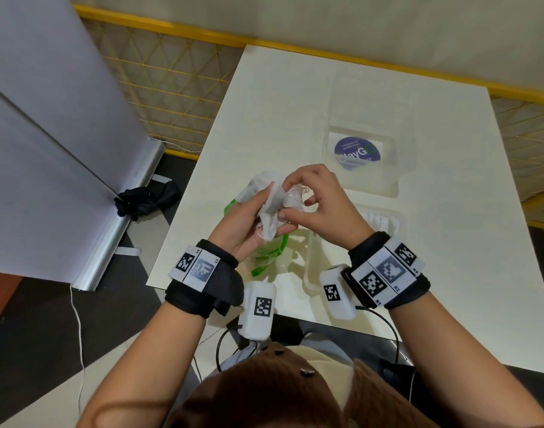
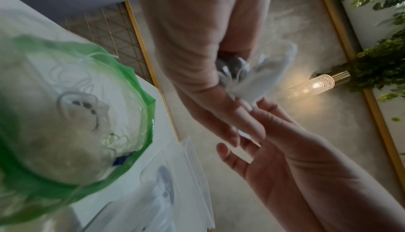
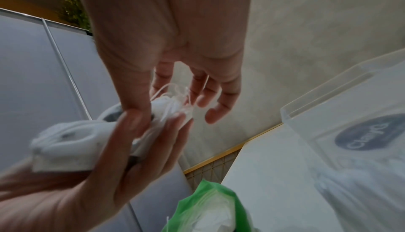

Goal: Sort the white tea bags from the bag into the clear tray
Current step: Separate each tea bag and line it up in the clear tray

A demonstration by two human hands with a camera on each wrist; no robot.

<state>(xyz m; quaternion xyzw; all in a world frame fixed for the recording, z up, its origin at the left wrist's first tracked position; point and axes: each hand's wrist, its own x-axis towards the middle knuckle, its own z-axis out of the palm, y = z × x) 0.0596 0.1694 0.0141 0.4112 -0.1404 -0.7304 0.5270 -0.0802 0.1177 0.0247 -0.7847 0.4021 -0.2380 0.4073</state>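
Both hands are raised over the open green-rimmed plastic bag [image 1: 272, 253] [image 2: 65, 114] [image 3: 208, 206] on the white table [image 1: 280, 103]. My left hand [image 1: 253, 208] [image 3: 122, 145] grips a crumpled clump of white tea bags [image 1: 272, 211] [image 2: 263, 78] [image 3: 63, 142]. My right hand [image 1: 292, 197] [image 3: 153, 107] pinches the clump's right end with thumb and fingers, where thin strings [image 3: 173, 93] stick out. More tea bags show inside the bag. The clear tray [image 1: 309, 270] lies under my right wrist, with a row of white tea bags [image 1: 380, 219] at its far end.
A second clear container [image 1: 394, 180] [image 3: 328, 100] with a round purple sticker [image 1: 358, 152] sits beyond the tray. A grey partition panel [image 1: 48, 118] stands to the left of the table, and a dark cloth [image 1: 147, 199] lies on the floor at its base.
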